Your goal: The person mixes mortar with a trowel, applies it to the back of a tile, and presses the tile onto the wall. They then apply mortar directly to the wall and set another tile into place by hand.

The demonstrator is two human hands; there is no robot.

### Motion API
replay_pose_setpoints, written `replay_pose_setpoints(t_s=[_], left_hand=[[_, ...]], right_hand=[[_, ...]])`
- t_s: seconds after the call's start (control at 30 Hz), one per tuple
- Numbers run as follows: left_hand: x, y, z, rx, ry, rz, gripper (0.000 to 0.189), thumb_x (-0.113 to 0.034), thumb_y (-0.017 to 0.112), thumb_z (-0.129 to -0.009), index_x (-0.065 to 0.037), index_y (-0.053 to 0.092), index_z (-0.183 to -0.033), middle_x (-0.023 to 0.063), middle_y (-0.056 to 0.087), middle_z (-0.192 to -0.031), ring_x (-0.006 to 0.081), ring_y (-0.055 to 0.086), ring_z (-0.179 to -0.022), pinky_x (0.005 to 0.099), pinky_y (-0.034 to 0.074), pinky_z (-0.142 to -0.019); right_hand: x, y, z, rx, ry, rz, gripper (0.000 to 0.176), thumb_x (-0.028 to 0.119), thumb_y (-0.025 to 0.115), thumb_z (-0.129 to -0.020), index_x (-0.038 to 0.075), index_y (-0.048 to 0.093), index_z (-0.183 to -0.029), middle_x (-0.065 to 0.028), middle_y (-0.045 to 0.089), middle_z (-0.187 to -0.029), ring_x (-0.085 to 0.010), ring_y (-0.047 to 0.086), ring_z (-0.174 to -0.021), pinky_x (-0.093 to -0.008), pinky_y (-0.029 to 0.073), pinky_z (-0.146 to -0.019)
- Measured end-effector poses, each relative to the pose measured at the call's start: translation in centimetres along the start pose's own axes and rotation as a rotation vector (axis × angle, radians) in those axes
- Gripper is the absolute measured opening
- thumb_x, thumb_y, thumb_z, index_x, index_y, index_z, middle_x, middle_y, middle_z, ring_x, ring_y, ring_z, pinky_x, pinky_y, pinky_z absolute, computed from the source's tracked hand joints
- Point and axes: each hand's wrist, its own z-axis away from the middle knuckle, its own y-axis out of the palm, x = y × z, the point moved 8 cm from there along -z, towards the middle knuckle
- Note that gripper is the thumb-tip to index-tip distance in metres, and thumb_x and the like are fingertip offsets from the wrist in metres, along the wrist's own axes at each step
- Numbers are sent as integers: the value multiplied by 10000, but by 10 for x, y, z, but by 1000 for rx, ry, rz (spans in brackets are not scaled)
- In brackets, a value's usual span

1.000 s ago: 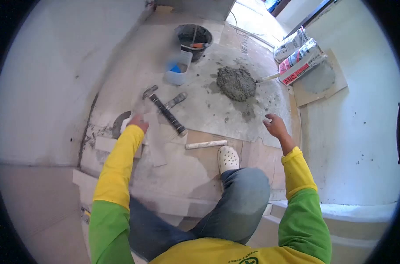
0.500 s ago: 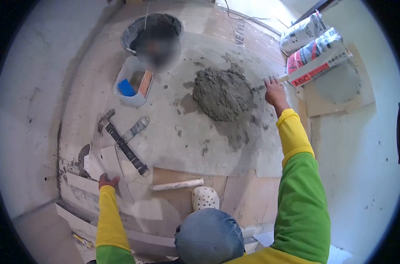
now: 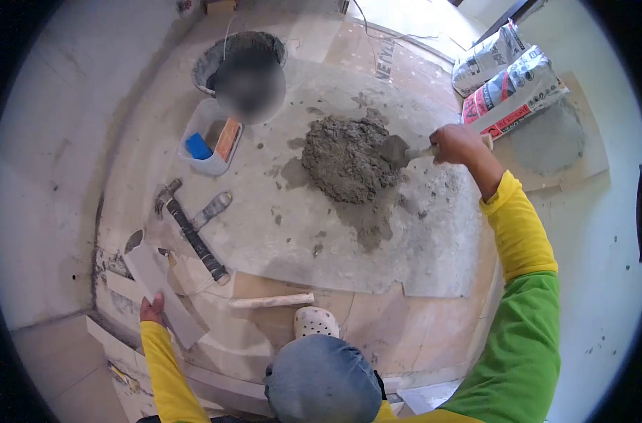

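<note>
Head-worn camera, wide view, forward, down over hands point(image 3: 461, 146).

Right hand point(image 3: 456, 146) curled, left hand point(image 3: 152, 309) lower

To the right of and beyond the mortar heap point(image 3: 350, 161), the front bag point(image 3: 515, 93) bears a red band point(image 3: 513, 121) reading "ADHESIVE" and, below, "HEAVY"; its large red letters begin with "A". Print on the rear bag point(image 3: 485, 60) is illegible. Beyond the heap, the brown board point(image 3: 423, 74) shows dark capitals starting "NE", the rest unclear.
</note>
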Motion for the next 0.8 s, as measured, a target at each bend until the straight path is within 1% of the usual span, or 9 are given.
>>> replay_pose_setpoints(t_s=[0.1, 0.13, 0.2, 0.23, 0.37, 0.47, 0.53, 0.7, 0.8], left_hand=[[-26, -5, 27, -100, -54, 303, 403, -218, 648, -894, -45, 526, -1236, 76, 626, -1061, 219, 611, -921, 361, 506, -845], [-44, 1, 37, -97, -18, 438, 403, -218, 645, -897, -52, 516, -1241, 84, 616, -1095, 222, 608, -951, 364, 509, -853], [-59, 12, 46, -89, 23, 586, 404, -217, 641, -900, -58, 505, -1247, 92, 605, -1130, 225, 604, -982, 367, 511, -861], [-59, 17, 50, -67, 13, 648, 399, -204, 633, -905, -62, 499, -1252, 94, 596, -1154, 226, 601, -1006, 373, 513, -871], [-60, 34, 59, 13, -29, 809, 392, -178, 626, -908, -70, 493, -1261, 86, 594, -1174, 231, 598, -1041, 389, 510, -901], [-63, 46, 63, 48, -4, 828, 414, -175, 643, -899, -76, 486, -1269, 80, 597, -1169, 227, 597, -1047, 390, 508, -915], [-66, 59, 59, 89, 11, 833, 420, -173, 648, -896, -77, 485, -1272, 80, 597, -1170, 227, 596, -1050, 390, 507, -917], [-83, 96, 60, 80, 10, 906, 470, -173, 648, -897, -75, 459, -1316, 84, 588, -1204, 242, 587, -1080, 387, 503, -922], [-98, 92, 75, 69, 6, 924, 492, -173, 653, -894, -68, 448, -1329, 98, 581, -1215, 251, 584, -1089, 387, 499, -930]], right_hand=[[-3, -30, 12, -94, 77, 108, 336, 289, 813, -569, 148, 715, -858, -91, 695, -861, -300, 666, -868, -433, 517, -744], [2, -33, 14, -207, 11, 169, 207, 255, 754, -639, 138, 723, -807, -108, 700, -849, -290, 681, -823, -424, 527, -711], [-1, -3, -7, -418, 116, 213, 132, 205, 655, -729, 99, 723, -767, -137, 697, -816, -297, 690, -771, -418, 538, -681], [7, 20, -22, -417, 77, 213, 160, 126, 564, -763, 69, 713, -757, -165, 687, -813, -333, 681, -768, -441, 534, -681], [79, 0, 25, -332, -164, 252, 175, 136, 552, -776, 63, 710, -765, -166, 688, -792, -327, 686, -746, -437, 534, -672], [88, 4, 47, -245, -173, 190, 173, 133, 549, -776, 56, 703, -766, -169, 690, -804, -328, 684, -741, -443, 532, -673], [114, 8, 52, -212, -132, 104, 138, 100, 576, -751, 68, 710, -744, -153, 691, -778, -303, 694, -766, -424, 546, -669], [124, 60, 50, -247, 71, -269, 248, 259, 621, -803, 28, 702, -840, -180, 696, -845, -364, 679, -808, -453, 535, -711], [101, 71, 55, -49, 199, -498, 424, 420, 642, -848, 32, 681, -1013, -196, 686, -905, -344, 666, -873, -434, 523, -744]])
